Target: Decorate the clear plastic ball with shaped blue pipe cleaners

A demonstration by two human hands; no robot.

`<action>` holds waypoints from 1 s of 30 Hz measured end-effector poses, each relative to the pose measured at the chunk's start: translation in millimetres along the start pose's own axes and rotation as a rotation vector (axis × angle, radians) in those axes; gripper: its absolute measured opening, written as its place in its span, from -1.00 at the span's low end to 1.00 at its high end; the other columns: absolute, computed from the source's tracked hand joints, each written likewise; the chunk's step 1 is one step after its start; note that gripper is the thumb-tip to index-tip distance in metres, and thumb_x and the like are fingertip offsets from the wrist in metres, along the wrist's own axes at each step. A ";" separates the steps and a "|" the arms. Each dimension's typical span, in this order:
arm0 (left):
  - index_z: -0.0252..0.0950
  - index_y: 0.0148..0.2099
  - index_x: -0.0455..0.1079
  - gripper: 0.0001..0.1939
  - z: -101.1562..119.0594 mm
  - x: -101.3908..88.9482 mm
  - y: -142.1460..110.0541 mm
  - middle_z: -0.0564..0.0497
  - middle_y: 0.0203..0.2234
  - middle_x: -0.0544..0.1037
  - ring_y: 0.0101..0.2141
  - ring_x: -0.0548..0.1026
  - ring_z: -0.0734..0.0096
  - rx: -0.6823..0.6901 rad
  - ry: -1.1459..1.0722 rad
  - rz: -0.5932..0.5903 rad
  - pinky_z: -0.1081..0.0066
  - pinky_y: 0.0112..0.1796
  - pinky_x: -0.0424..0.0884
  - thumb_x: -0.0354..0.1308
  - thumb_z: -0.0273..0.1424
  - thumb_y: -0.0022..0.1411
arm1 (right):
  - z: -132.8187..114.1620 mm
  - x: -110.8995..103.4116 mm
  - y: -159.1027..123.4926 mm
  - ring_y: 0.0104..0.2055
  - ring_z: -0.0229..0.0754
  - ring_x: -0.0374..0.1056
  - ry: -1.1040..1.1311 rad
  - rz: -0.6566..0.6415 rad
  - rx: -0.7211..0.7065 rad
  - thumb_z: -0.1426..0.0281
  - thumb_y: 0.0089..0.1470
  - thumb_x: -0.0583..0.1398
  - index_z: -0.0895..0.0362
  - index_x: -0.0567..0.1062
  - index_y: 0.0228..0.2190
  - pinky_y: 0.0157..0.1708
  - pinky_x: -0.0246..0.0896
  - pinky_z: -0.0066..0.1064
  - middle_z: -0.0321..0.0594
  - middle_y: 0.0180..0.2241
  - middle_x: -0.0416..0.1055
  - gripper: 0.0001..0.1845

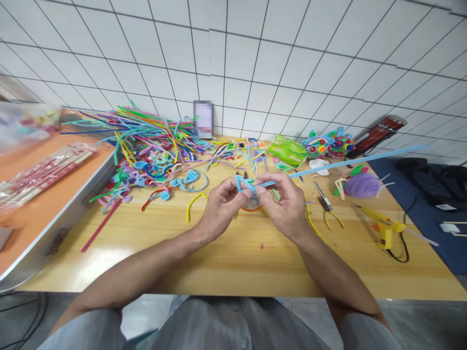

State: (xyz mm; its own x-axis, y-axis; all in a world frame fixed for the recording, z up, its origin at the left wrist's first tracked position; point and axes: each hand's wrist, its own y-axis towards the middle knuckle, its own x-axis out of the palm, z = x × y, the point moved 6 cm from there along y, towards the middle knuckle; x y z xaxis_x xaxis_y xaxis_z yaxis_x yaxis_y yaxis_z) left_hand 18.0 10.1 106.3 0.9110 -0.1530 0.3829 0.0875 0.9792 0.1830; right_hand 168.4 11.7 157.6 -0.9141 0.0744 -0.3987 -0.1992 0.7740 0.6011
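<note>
A light blue pipe cleaner (330,164) runs between my two hands over the middle of the table. My left hand (224,204) pinches its bent end, where a small pointed loop stands up. With thumb and fingers, my right hand (286,201) grips it close to the loop. From there the long straight part reaches out to the upper right. Beneath the fingers sits a round object with an orange rim, mostly hidden. A short yellow pipe cleaner (194,204) lies just left of my left hand.
Many coloured pipe cleaners (153,131) are heaped at the back left. A phone (203,119) leans on the tiled wall. To the right lie pliers (326,206), a purple bundle (362,185) and a yellow glue gun (385,226). An orange surface (54,218) borders the left.
</note>
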 end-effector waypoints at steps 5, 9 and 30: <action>-0.27 -0.31 0.50 -0.71 0.6 -4.5 1.1 0.08 -0.49 0.53 -0.44 0.44 0.46 -0.029 0.049 0.051 0.42 -0.32 0.42 0.45 -0.18 0.18 | 2.0 -10.5 -1.5 -0.38 -0.23 0.55 -0.018 0.081 0.024 0.35 0.29 0.28 -0.01 0.55 -0.01 -0.34 0.47 -0.35 -0.33 -0.31 0.63 -0.76; -0.27 -0.32 0.48 -0.74 -3.0 -6.3 2.3 0.09 -0.52 0.51 -0.46 0.42 0.47 -0.061 0.030 0.063 0.44 -0.33 0.39 0.42 -0.21 0.21 | -6.2 -14.5 -2.2 -0.50 -0.25 0.44 -0.075 0.099 -0.019 0.32 0.28 0.29 0.00 0.58 -0.21 -0.43 0.37 -0.36 -0.38 -0.48 0.55 -0.95; -0.26 -0.32 0.49 -0.71 -9.8 -2.5 2.0 0.08 -0.50 0.53 -0.46 0.41 0.46 -0.080 0.025 0.031 0.42 -0.33 0.42 0.43 -0.17 0.18 | 38.2 21.9 0.4 -0.46 -0.31 0.34 0.506 -0.061 0.458 0.09 0.08 0.39 0.07 0.51 -0.35 -0.43 0.34 -0.44 -0.38 -0.45 0.44 -0.67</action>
State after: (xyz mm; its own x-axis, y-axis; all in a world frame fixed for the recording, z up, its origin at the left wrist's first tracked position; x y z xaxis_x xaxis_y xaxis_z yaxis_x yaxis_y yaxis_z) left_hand 19.9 13.7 96.9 0.9236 -0.1201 0.3641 0.0902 0.9911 0.0981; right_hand 161.8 37.7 122.6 -0.9808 -0.1942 0.0176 -0.1875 0.9638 0.1895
